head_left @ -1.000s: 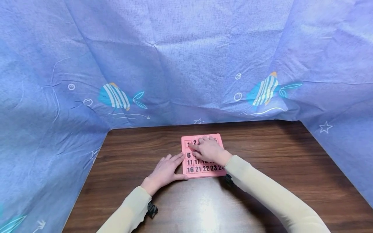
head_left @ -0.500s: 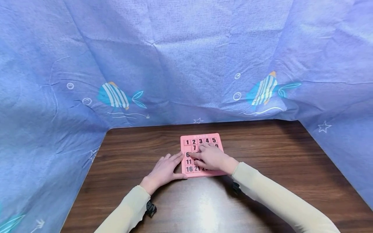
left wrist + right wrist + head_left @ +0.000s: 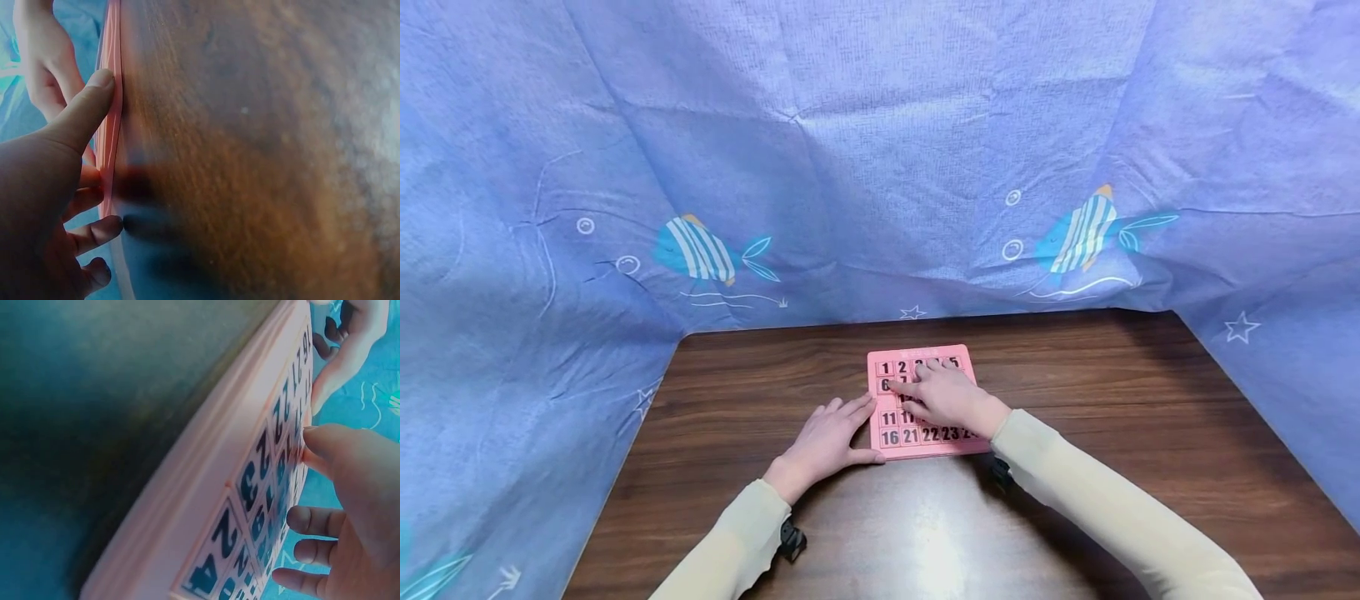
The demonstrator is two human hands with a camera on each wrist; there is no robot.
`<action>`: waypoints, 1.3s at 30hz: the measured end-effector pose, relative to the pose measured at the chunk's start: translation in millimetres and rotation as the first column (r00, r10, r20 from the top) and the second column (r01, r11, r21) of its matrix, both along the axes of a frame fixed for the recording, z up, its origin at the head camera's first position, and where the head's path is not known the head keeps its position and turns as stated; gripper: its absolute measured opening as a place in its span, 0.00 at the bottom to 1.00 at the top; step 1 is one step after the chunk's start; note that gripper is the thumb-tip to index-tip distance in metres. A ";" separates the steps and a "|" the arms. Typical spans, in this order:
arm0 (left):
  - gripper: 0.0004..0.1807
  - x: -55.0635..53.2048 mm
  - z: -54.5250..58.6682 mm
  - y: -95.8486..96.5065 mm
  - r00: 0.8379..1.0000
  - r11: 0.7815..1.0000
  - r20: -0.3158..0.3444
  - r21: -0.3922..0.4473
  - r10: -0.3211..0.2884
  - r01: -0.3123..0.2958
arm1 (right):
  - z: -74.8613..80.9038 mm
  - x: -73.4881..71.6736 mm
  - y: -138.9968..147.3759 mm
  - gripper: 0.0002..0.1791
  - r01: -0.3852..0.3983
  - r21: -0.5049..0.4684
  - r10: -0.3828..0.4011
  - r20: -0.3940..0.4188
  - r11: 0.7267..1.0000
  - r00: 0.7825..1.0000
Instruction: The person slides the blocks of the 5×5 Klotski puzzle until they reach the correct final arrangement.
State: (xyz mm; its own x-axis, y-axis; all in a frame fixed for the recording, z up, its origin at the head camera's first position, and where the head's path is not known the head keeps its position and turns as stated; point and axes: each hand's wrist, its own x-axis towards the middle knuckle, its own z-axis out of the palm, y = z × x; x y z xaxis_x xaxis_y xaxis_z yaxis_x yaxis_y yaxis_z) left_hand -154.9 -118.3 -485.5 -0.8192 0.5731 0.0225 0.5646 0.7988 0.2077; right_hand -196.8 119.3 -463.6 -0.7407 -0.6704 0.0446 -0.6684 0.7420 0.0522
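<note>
A pink sliding number puzzle (image 3: pixel 934 451) with black numerals lies flat on the table. Along its left side rests my left hand (image 3: pixel 822 442), fingers at the edge and thumb at the near corner. The left wrist view shows that thumb (image 3: pixel 90 100) against the puzzle's side (image 3: pixel 111 137). My right hand (image 3: pixel 946 396) is over the board, its index fingertip touching the 6 tile (image 3: pixel 884 385) in the second row. A gap shows below that tile. Tiles under the right hand are partly hidden. From the right wrist, the 24 tile (image 3: pixel 212 553) is seen close up.
The dark wood-grain table (image 3: pixel 760 367) spreads around the puzzle. A blue cloth (image 3: pixel 880 167) printed with fish and stars hangs behind it and at both sides. Each wrist wears a black strap device; the left one (image 3: pixel 792 540) hangs below the sleeve.
The 1 tile slid up into the top row first. My right index finger then moved to the 6 tile, which slid up from the third row to the second. The left hand stayed put.
</note>
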 end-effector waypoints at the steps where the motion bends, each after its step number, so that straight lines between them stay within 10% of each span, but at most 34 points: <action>1: 0.50 0.0 -0.3 0.2 1.000 1.000 -0.001 0.000 -0.002 0.002 | 0.7 -0.1 0.0 0.25 0.004 0.001 -0.004 0.003 1.000 1.000; 16: 0.49 0.6 2.6 0.0 0.999 1.000 -0.041 0.016 -0.022 0.023 | 0.5 41.8 4.2 0.24 -0.197 -0.012 0.195 -0.089 0.980 0.977; 31: 0.50 -0.3 -0.1 -1.9 0.999 1.000 -0.033 0.012 -0.018 0.018 | -1.5 23.4 0.8 0.23 -0.112 -0.035 0.109 -0.081 0.993 0.991; 39: 0.49 1.6 -1.4 -3.4 1.000 1.000 -0.024 0.022 -0.014 0.014 | -1.7 44.0 3.2 0.23 -0.190 -0.077 0.183 -0.092 0.979 0.979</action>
